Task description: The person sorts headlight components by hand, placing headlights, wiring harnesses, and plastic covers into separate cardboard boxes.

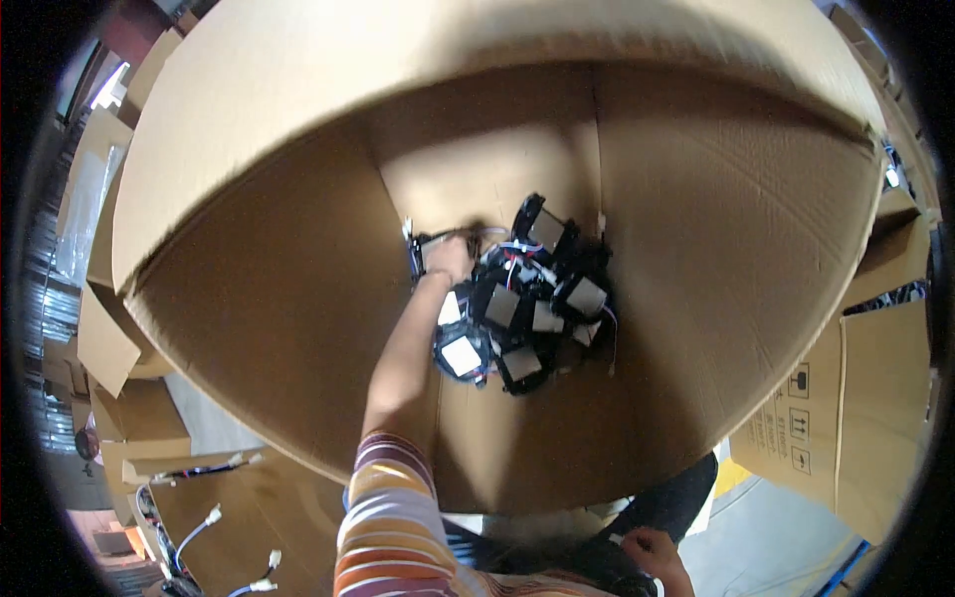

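Within the large cardboard carton, the left hand, nearer, is at the left edge of the heap of black wired units, grip indeterminable, the heap extending rightward without one clear long axis; the right hand, well apart, is outside, lower right, grip likewise indeterminable.

The view is taken from the person's head and is pointed down into a big, deep, brown cardboard box. Most of the view is filled by the box, which is very near, and its edges are bent into curves. Farther down, a heap of black parts with flat silver squares is seen in the middle.
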Motion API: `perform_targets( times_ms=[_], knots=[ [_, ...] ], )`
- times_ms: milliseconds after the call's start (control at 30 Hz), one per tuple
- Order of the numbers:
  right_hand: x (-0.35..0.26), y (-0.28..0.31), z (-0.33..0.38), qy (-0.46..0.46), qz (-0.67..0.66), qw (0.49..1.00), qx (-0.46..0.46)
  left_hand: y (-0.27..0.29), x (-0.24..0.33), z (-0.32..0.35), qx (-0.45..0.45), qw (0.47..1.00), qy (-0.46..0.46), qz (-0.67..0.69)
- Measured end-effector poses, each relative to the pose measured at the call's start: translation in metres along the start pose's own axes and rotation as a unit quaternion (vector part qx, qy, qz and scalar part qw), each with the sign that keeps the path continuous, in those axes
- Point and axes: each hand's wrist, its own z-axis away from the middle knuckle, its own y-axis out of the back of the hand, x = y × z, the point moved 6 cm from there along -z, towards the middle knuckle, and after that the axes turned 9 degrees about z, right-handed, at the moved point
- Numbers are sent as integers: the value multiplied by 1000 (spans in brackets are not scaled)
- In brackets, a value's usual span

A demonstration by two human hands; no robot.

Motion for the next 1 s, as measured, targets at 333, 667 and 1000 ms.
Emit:
perform_targets(
  times_ms=[333,667,1000],
  knots=[
    [12,-11,-21,68,-18,996,48,-52,-46,-70,-66,995,77,5],
    [20,-18,-15,21,-66,997,45,-65,-21,-56,-53,962,-37,-265],
    [1,-17,-6,-26,-32,999,8,8,-24,48,166,957,-209,117]
  ],
)
